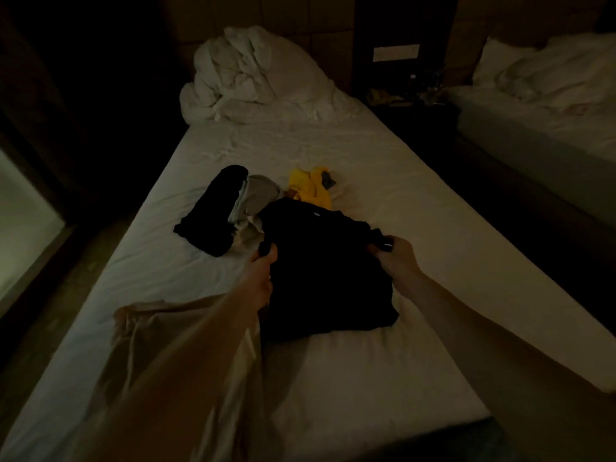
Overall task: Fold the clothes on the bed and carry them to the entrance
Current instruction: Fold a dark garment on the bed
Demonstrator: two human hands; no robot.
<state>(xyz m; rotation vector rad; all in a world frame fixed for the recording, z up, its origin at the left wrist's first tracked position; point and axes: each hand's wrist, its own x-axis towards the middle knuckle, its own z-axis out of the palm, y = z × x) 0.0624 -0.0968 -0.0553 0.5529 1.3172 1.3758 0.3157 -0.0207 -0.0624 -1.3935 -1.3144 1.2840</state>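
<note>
Two hands work a black garment (328, 278) spread in the middle of the bed (416, 208). At the near left a beige cloth (160, 345) lies under the forearm. Farther back sit a rolled black piece (210, 211), a grey one (258, 195), then a yellow one (311, 188). The left hand (258, 278) pinches the garment's left edge; the right hand (396, 258) is closed on its right edge. A crumpled white duvet (246, 75) is heaped at the far end.
</note>
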